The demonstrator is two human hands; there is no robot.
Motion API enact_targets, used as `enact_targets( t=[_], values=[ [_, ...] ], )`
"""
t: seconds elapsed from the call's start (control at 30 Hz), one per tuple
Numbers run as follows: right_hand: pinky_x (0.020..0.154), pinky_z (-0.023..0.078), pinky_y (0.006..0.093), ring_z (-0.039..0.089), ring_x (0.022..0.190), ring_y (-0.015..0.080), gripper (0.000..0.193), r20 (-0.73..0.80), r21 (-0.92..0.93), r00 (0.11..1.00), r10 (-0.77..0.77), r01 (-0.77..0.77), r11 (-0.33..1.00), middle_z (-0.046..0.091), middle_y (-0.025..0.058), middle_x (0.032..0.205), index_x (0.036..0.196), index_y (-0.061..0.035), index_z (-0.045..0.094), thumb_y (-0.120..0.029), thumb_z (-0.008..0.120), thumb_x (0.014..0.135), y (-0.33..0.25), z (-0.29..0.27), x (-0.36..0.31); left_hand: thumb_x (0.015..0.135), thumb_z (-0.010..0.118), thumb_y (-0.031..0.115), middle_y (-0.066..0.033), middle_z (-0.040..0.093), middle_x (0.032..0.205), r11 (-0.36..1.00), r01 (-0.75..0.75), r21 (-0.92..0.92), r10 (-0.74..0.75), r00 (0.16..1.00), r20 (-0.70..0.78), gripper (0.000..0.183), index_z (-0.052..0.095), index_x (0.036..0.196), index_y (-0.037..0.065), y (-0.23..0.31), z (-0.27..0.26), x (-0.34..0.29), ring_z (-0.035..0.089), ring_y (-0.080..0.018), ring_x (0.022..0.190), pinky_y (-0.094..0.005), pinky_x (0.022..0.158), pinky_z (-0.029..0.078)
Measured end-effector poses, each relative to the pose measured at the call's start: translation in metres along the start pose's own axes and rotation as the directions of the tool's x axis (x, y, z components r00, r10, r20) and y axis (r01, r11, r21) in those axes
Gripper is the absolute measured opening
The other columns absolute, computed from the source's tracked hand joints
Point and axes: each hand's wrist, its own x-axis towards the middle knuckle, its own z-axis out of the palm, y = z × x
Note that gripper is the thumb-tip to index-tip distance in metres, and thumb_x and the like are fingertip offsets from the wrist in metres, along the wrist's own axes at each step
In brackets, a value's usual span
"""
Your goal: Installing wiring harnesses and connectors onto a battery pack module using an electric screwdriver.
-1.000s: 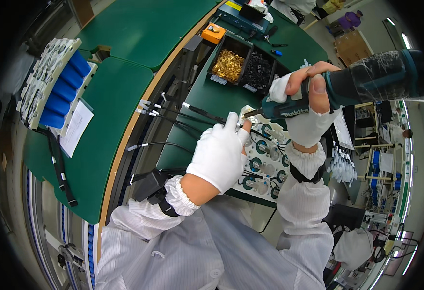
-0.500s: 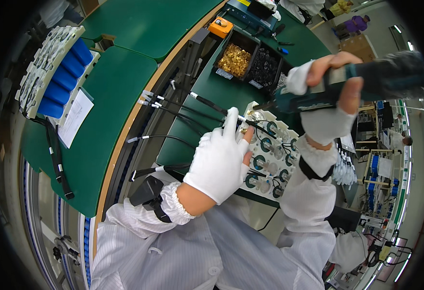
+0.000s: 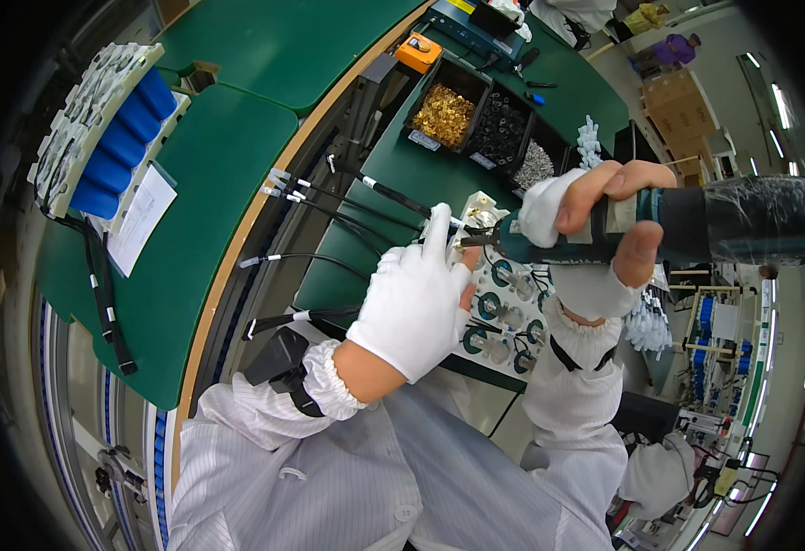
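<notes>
At frame centre our gloved left hand (image 3: 418, 308) spreads on the white fixture (image 3: 503, 312) while our right hand (image 3: 604, 230) clenches the electric screwdriver (image 3: 696, 223), whose bit could slip onto fingers.

The left hand (image 3: 413, 308) lies over the near part of the white tray (image 3: 513, 317), so the round pieces under its palm are hidden. The tip of the screwdriver (image 3: 669, 225) is too small to make out where it meets the tray. The right hand (image 3: 604, 234) covers the tool's middle, and its far end blurs into the dark rim. The contents of the bins (image 3: 476, 115) on the worktop (image 3: 237, 174) are too fine to tell apart.
</notes>
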Motion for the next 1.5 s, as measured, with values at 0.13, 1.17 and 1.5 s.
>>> enact_targets(
  t=[0.13,1.17,1.5],
  values=[
    [0.066,0.056,0.0356,0.062,0.069,0.0204,0.039,0.004,-0.164,1.0,0.009,-0.008,0.986,0.063,0.0145,0.082,0.113,-0.0035,0.048,-0.031,0.071,0.098,0.006,-0.005,-0.003,0.094,0.062,0.021,-0.035,0.043,0.144,1.0,0.011,-0.013,-0.011,1.0,-0.019,0.035,0.062,0.127,0.007,0.001,-0.002,-0.001,0.066,-0.0378,0.088,-0.0471,0.083,0.053],
    [0.066,0.057,0.0463,0.062,0.067,0.0252,0.039,0.126,-0.174,0.988,0.086,-0.064,0.983,0.06,0.012,0.082,0.113,-0.0054,0.046,-0.038,0.064,0.101,-0.013,0.015,-0.023,0.085,0.073,0.021,-0.0195,0.057,0.133,0.981,-0.085,-0.174,0.062,0.989,-0.135,0.038,0.066,0.119,0.005,-0.002,-0.002,-0.041,0.058,-0.0363,0.113,-0.0498,0.102,0.044],
    [0.056,0.051,0.0367,0.058,0.056,0.0199,0.051,0.152,0.122,0.981,-0.123,0.105,0.987,0.056,0.0056,0.079,0.109,-0.0103,0.04,-0.054,0.064,0.097,-0.034,0.032,-0.033,0.075,0.082,0.023,-0.0219,0.053,0.14,0.997,-0.025,-0.069,0.014,0.989,-0.148,0.047,0.067,0.118,0.011,0.008,-0.002,-0.073,0.048,-0.0408,0.13,-0.061,0.108,0.038]
  ],
)
